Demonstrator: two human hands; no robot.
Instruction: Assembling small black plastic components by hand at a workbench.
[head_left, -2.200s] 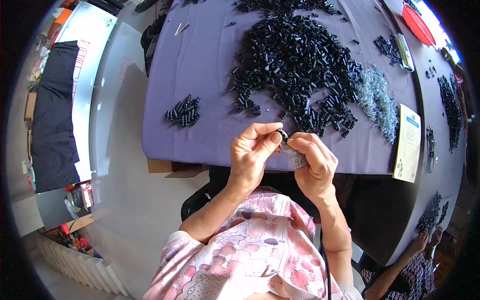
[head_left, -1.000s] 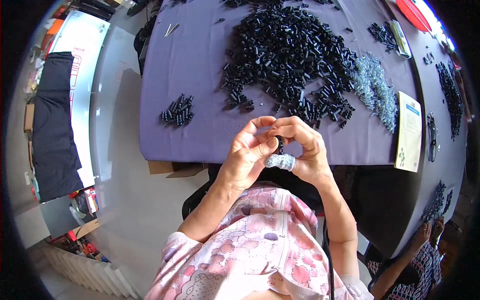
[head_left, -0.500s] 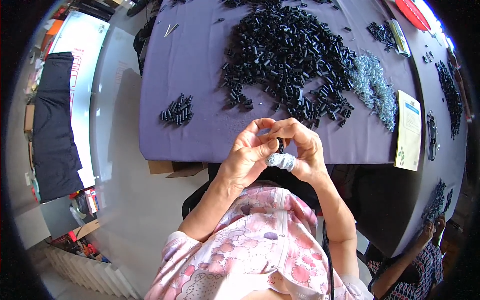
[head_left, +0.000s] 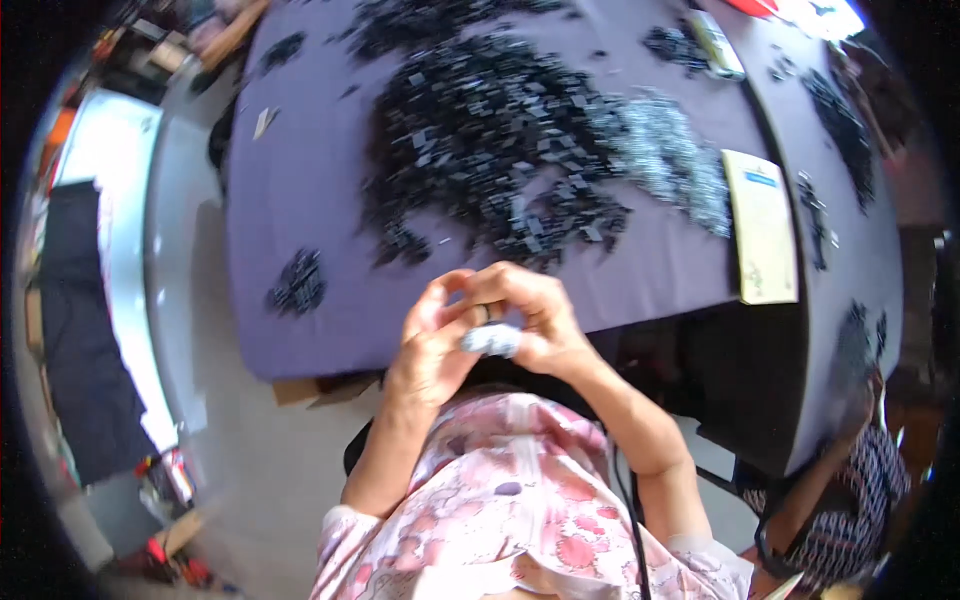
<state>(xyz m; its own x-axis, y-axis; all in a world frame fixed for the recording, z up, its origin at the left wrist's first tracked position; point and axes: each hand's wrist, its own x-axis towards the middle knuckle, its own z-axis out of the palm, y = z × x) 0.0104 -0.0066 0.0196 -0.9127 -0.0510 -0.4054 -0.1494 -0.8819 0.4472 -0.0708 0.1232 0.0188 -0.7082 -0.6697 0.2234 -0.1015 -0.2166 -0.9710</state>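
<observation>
Close to the near table edge, my left hand [head_left: 432,345] and my right hand [head_left: 535,315] meet with fingers curled in a pinch. Between the fingertips shows a bit of a small black part [head_left: 487,314], mostly covered and blurred. Grey-white wrapping [head_left: 490,340] covers my right thumb. Beyond my hands spreads a large heap of short black tube-like parts [head_left: 470,130]. Beside it, to the right, lies a heap of small clear or silvery parts [head_left: 665,150]. A little pile of black parts [head_left: 298,282] sits apart at the left.
A purple cloth [head_left: 340,220] covers the table. On its right lie a cream booklet [head_left: 762,240] and a pair of glasses [head_left: 816,222]. Another person's hand [head_left: 876,388] is by a dark pile [head_left: 853,345] at the far right. A cardboard piece [head_left: 295,392] shows under the near left corner.
The whole view has shifted and tilted, with the table now lower at left and blurred. My hands remain pinched together, with the black part less visible between them.
</observation>
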